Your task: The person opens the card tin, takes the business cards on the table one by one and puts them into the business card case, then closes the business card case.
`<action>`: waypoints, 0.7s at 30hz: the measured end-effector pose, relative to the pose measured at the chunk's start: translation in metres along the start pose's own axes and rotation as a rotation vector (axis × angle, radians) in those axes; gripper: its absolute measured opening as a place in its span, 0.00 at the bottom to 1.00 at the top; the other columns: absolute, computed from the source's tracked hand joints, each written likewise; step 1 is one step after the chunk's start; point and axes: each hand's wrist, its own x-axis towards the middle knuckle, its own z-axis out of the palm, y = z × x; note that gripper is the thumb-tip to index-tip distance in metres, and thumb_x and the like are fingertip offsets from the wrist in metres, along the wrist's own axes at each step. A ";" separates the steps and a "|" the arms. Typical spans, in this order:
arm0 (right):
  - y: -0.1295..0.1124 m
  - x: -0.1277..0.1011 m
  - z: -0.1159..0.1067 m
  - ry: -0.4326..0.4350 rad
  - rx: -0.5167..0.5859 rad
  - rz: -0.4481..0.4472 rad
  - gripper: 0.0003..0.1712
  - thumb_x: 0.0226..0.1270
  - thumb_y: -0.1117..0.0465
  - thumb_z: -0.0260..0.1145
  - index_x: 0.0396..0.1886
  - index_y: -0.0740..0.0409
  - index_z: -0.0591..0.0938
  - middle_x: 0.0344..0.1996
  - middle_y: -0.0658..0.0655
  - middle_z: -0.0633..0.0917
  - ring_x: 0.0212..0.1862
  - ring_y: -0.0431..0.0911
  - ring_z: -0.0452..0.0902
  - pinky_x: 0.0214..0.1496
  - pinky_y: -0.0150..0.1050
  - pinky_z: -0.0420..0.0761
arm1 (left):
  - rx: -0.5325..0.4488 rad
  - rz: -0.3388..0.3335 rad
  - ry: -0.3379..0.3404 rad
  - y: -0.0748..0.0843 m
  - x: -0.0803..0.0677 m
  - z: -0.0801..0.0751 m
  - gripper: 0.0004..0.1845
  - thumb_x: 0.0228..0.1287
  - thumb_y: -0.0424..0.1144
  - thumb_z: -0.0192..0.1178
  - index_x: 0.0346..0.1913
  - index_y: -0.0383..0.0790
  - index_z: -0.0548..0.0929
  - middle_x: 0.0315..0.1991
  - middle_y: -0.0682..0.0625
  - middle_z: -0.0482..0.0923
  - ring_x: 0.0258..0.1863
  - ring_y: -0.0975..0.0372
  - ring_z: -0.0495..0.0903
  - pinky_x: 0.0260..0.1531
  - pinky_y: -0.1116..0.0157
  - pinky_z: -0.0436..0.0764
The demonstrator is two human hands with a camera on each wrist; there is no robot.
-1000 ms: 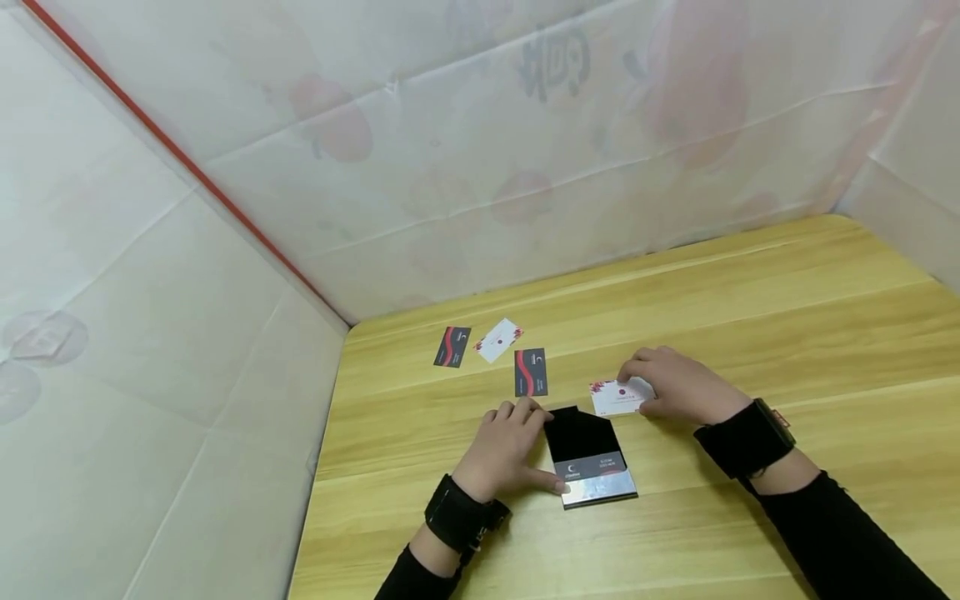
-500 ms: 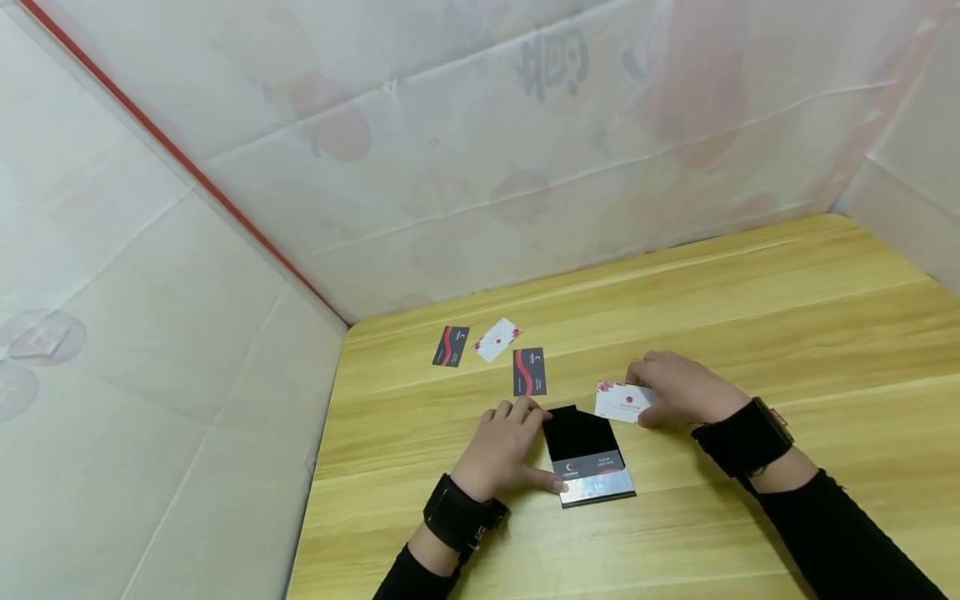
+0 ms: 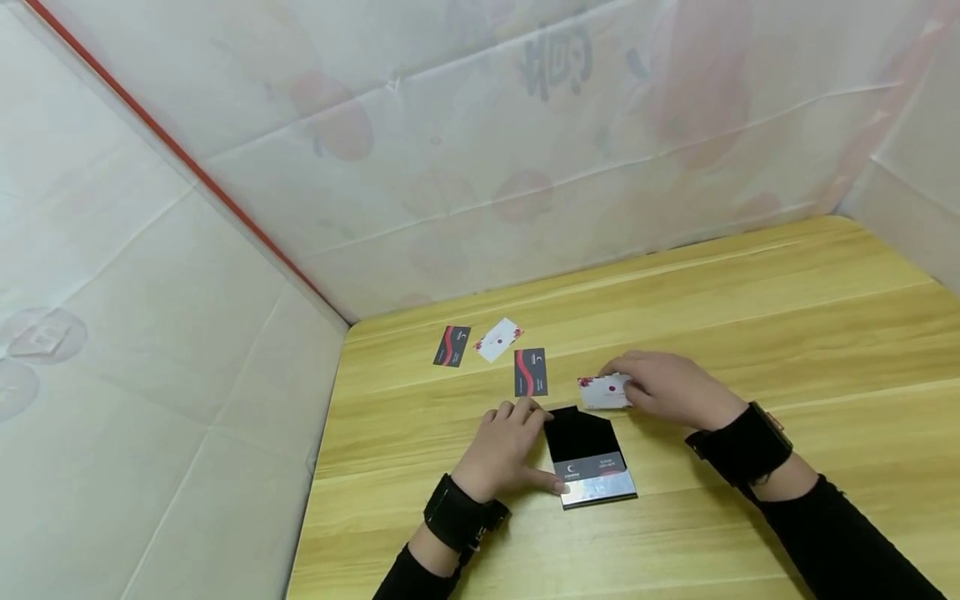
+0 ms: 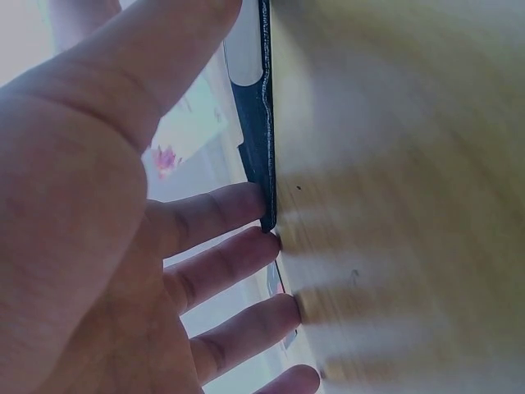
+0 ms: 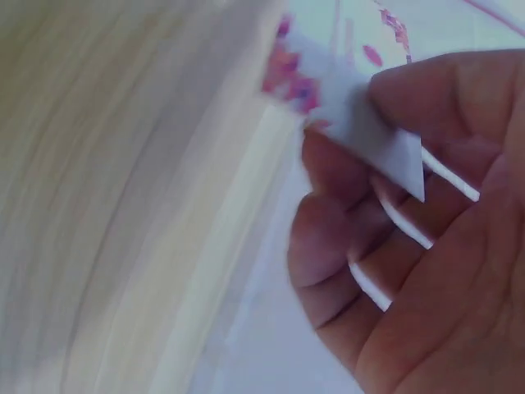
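Note:
A black card case [image 3: 587, 454] lies open on the wooden table [image 3: 750, 300], with a dark card in its silver lower half. My left hand [image 3: 504, 448] rests flat beside it, its fingers [image 4: 215, 213] and thumb touching the case's left edge [image 4: 261, 123]. My right hand [image 3: 663, 385] pinches a white card with red flowers [image 3: 602, 392] just above the case's far right corner. In the right wrist view the white card [image 5: 353, 123] sits between thumb and fingers, lifted off the wood.
Three more cards lie further back on the table: a dark one [image 3: 531, 372], a white flowered one [image 3: 498, 339] and another dark one [image 3: 452, 345]. White sheeting walls [image 3: 450, 167] close the table's left and far sides.
My right hand has lifted the white card and carried it left, toward the top of the case. The left hand and the case have stayed put.

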 end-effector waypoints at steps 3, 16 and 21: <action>-0.005 0.001 0.001 -0.032 0.094 -0.027 0.18 0.64 0.69 0.60 0.47 0.46 0.84 0.38 0.43 0.84 0.29 0.36 0.71 0.33 0.34 0.73 | 0.003 -0.002 0.002 0.000 0.000 0.001 0.54 0.38 0.78 0.66 0.68 0.50 0.73 0.61 0.55 0.68 0.59 0.56 0.70 0.58 0.51 0.73; -0.030 0.002 0.018 -0.218 0.234 -0.101 0.18 0.64 0.70 0.59 0.46 0.43 0.82 0.34 0.42 0.82 0.27 0.34 0.70 0.32 0.31 0.71 | 0.017 -0.009 -0.007 -0.001 0.000 0.006 0.55 0.37 0.80 0.65 0.67 0.50 0.73 0.61 0.55 0.68 0.58 0.56 0.70 0.57 0.51 0.73; -0.030 0.003 0.024 -0.239 0.216 -0.100 0.18 0.64 0.69 0.59 0.44 0.40 0.82 0.35 0.41 0.83 0.29 0.35 0.72 0.34 0.32 0.72 | 0.012 -0.004 -0.001 -0.002 0.000 0.006 0.55 0.38 0.80 0.65 0.68 0.49 0.72 0.61 0.54 0.68 0.59 0.55 0.70 0.58 0.51 0.73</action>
